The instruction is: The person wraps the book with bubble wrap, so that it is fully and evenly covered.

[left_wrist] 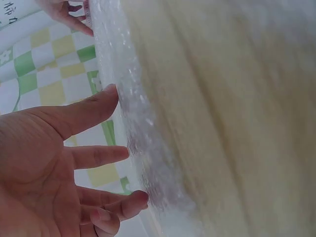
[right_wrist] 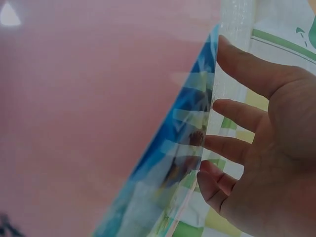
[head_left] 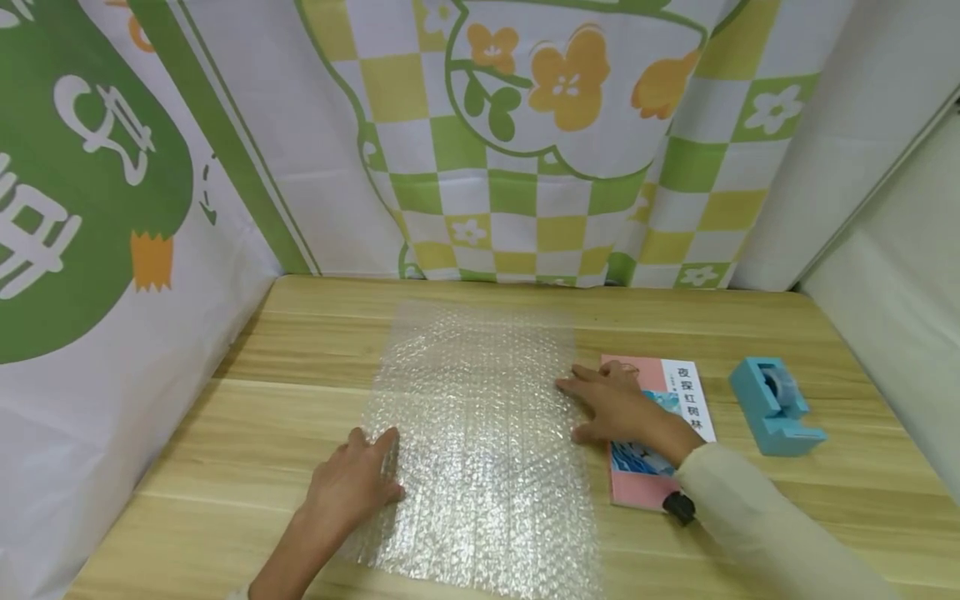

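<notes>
A sheet of clear bubble wrap (head_left: 480,450) lies flat in the middle of the wooden table. At its left edge is my left hand (head_left: 348,479), fingers spread and holding nothing. The left wrist view shows this hand's thumb (left_wrist: 101,103) and fingertips close against the wrap's edge. My right hand (head_left: 618,404) reaches over a pink book (head_left: 637,492) with a blue picture and a white title strip, its fingertips near the wrap's right edge. In the right wrist view its extended fingers (right_wrist: 242,116) are by the book cover (right_wrist: 98,98); contact is hard to tell.
A blue tape dispenser (head_left: 772,408) with a clear roll stands right of the book. A small black object (head_left: 679,507) is beside the right sleeve. Behind the wooden table (head_left: 255,467) hangs a checked floral cloth (head_left: 517,200); white and green cloth walls the left side.
</notes>
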Available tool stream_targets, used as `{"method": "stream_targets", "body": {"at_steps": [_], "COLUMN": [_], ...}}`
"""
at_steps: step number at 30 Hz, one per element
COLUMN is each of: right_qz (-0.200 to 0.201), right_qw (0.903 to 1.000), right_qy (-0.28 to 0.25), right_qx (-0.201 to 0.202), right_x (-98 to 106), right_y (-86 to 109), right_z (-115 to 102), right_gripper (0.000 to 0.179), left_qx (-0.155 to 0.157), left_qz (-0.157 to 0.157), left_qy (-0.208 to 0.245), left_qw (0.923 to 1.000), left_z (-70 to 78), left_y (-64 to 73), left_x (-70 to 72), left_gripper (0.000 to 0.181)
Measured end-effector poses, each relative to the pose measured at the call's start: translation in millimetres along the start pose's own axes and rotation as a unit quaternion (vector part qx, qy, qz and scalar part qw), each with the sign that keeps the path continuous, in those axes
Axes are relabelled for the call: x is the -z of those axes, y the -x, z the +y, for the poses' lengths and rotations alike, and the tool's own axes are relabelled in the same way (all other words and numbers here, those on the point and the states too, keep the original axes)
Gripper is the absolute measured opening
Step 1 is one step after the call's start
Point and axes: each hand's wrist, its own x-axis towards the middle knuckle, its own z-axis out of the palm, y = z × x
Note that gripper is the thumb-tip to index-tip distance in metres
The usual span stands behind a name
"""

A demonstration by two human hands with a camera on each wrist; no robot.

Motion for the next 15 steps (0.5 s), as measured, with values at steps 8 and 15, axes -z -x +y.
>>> {"method": "stream_targets", "body": {"at_steps": [8, 15], "right_qz": [0.021, 0.044], "right_qw": [0.9995, 0.9978], "right_qy": [0.024, 0.049], "right_qx": [-0.002, -0.003], "right_x": [-4, -10], "right_y": [6.3, 12.8], "right_z": [-6, -17], "right_gripper": [0.075, 0.074], "left_qx": [-0.006, -0.013], "left_qz": [-0.014, -0.030], "left_qy": [-0.037, -0.042], "left_qw": [0.9992, 0.9986], "left_z": [-3.6, -11.1], "left_y": [-4.2, -9.9], "left_x": [3.2, 9.7], "left_gripper": [0.077, 0.077]}}
